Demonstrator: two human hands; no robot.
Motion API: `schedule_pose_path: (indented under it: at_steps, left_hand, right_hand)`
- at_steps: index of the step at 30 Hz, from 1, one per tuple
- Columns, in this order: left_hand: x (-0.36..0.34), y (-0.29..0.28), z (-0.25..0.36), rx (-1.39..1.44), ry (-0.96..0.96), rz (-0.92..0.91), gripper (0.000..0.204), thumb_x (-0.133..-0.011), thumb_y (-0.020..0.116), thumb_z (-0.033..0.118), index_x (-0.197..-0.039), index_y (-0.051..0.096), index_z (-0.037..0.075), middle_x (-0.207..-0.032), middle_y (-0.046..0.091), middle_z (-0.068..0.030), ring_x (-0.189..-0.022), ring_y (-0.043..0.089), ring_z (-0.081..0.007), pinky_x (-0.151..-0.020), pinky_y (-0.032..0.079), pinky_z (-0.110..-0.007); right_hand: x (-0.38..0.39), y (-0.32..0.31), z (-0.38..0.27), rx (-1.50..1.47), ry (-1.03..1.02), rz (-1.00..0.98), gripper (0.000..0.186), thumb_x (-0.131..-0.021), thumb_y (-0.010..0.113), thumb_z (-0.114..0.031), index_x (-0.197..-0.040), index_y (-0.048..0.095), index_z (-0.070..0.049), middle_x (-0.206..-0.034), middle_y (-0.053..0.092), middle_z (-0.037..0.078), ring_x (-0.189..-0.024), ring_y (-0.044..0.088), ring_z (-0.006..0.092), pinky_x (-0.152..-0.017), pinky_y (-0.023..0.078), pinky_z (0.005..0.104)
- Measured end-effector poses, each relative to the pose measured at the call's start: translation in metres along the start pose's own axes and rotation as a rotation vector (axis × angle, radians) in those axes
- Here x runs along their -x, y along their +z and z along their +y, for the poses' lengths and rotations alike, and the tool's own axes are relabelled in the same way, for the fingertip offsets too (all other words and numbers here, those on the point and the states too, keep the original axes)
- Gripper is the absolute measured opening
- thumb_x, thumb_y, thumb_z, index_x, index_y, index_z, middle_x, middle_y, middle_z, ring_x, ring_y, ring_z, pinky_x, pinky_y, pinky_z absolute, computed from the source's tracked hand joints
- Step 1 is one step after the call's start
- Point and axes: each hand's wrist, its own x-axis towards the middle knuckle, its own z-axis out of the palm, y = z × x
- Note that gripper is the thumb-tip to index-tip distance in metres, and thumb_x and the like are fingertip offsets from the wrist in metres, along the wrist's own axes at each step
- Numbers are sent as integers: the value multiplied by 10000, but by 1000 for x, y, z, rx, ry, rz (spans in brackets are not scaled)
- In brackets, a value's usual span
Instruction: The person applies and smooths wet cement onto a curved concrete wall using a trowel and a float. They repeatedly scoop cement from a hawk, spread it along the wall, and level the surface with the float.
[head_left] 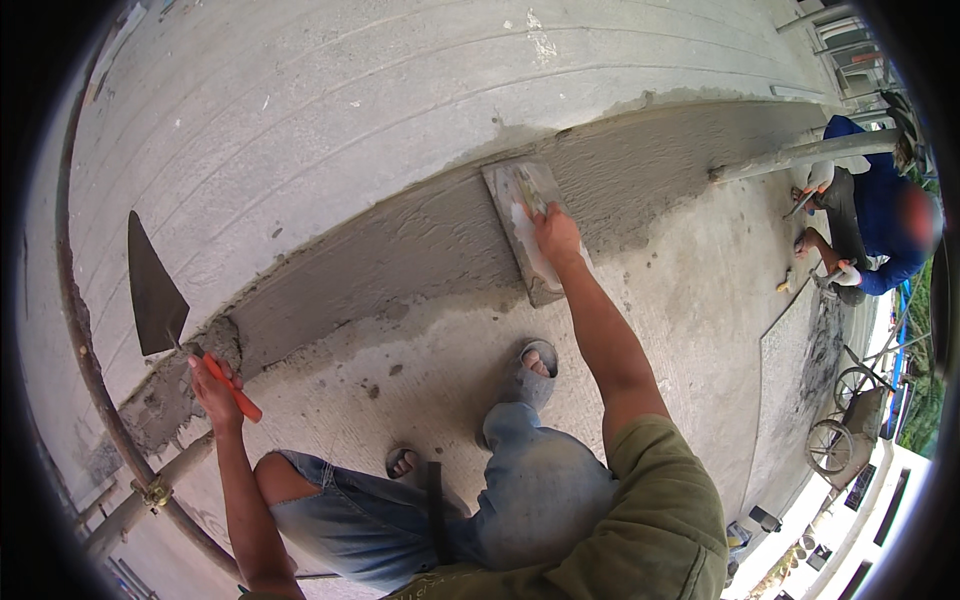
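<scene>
Long wet grey mortar strip: open run between rough grey mortar lump at left end and flat rectangular mortar-smeared float, which spans strip under right hand. Right of float, open stretch until pale round pole juts across strip's right part. Left side: triangular dark metal trowel with orange handle, brown upright scaffold pole block. Grey-sandalled foot limits near edge.

Honestly can't make out any readable text here, just what looks like some lettering on the green shirt at the bottom edge, too blurry to read.
</scene>
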Motion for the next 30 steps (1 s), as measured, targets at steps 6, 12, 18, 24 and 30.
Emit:
schedule_pose_path:
  at_steps: [6,12,18,24,30]
  left_hand:
    - [6,-1,5,14,2,8,517,-949,292,553,-868,463,72,-605,428,-15,-476,416,-113,-444,373,-252]
    - [5,-15,-2,48,7,28,512,-949,304,549,-856,463,71,-603,423,-14,-472,410,-112,-441,371,-252]
    - [7,-19,-2,75,28,15,519,-943,315,558,-859,464,68,-603,423,-14,-471,407,-111,-440,369,-251]
    - [11,-26,0,72,15,30,533,-937,312,573,-874,468,66,-603,424,-13,-471,413,-112,-440,362,-250]
    - [15,-38,-3,59,15,54,536,-937,305,575,-885,469,68,-607,428,-13,-473,416,-114,-441,355,-249]
  right_hand:
    - [0,7,-16,-17,-48,-19,314,-859,489,-307,-983,534,-22,-871,624,264,-850,596,433,-768,465,499]
    - [20,17,-40,-7,-90,-58,294,-860,496,-282,-975,528,-13,-870,628,255,-855,599,426,-768,470,492]
    - [44,35,-66,-12,-130,-92,285,-871,486,-265,-973,512,0,-868,630,253,-854,606,418,-770,475,483]
    - [72,60,-101,-70,-139,-119,272,-882,482,-246,-990,489,3,-899,626,250,-862,604,415,-773,477,479]
    - [96,81,-130,-87,-161,-237,330,-895,455,-227,-1120,447,15,-964,604,258,-901,599,411,-794,482,459]
